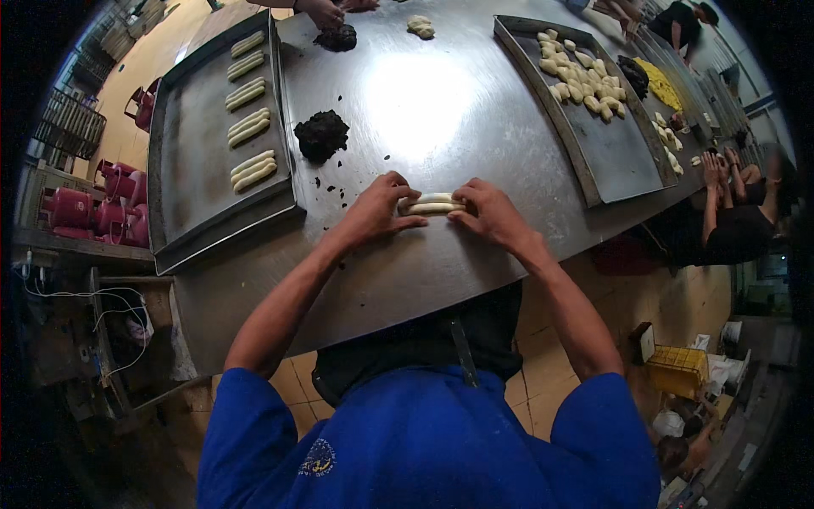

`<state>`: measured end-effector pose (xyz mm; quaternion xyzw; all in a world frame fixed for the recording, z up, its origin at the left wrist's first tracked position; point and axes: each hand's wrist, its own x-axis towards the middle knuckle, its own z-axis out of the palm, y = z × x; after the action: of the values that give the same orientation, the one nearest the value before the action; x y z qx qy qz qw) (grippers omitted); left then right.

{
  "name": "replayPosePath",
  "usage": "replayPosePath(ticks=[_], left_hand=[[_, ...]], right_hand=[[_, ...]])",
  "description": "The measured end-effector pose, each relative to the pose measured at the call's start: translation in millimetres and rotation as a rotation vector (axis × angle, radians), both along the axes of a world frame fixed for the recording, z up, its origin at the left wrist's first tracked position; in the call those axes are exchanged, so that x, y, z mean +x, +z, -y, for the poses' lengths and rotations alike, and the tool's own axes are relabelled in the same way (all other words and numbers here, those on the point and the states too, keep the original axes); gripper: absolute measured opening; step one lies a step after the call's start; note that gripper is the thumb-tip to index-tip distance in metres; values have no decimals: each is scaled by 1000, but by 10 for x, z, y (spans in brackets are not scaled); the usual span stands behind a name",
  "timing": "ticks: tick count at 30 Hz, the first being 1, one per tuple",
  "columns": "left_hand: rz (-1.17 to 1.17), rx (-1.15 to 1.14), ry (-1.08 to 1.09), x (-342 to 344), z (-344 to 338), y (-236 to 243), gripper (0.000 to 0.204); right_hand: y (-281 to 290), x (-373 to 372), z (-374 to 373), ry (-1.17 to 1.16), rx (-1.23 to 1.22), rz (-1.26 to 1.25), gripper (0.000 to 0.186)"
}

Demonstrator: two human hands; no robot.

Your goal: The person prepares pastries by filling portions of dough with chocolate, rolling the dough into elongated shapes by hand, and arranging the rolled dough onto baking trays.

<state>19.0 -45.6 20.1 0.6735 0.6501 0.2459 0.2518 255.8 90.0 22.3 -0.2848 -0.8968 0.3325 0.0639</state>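
In the head view, taking the clock from the held dough with twelve pointing away from the person, a small set of pale, smooth dough strips [436,206] lies side by side on the shiny grey metal table [475,263], near its close edge. The bare left hand [374,209] is curled around the nine o'clock end, fingers on the far side and thumb on the near side. The bare right hand [495,219] pinches the three o'clock end in the same way, so both are closed on the dough.

At ten o'clock, a dark, crumbly lump [322,137] sits on the table with loose crumbs near it. Beyond it, in the same direction, a shallow rectangular grey metal tray [193,161] bears five sets of pale strips [253,173], lined up along its right-hand side.

At eleven o'clock, a co-worker's hand [320,13] is at a second dark lump [337,38]. A pale, knobbly dough piece [420,27] lies at twelve.

At two o'clock, another grey metal tray [626,163] holds a heap of rounded pale dough pieces [585,78], with a yellow mass [660,85] beyond it. Red metal gas cylinders [72,208] stand at nine, and a yellow plastic crate [678,368] at four.
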Motion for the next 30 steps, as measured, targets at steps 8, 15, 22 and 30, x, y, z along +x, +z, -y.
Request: replayPosePath(ticks=[8,15,22,30], left_hand=[[-494,201,-154,212,151,-311,94],[-300,85,-52,197,346,-168,106],[-244,145,49,274,387,-236,120],[-231,111,24,422,230,-171,118]], right_hand=[[-261,360,164,208,518,157,68],[281,362,-533,-313,291,-373,45],[401,930,-2441,-890,228,-94,38],[-303,740,-3521,-594,567,-117,34]])
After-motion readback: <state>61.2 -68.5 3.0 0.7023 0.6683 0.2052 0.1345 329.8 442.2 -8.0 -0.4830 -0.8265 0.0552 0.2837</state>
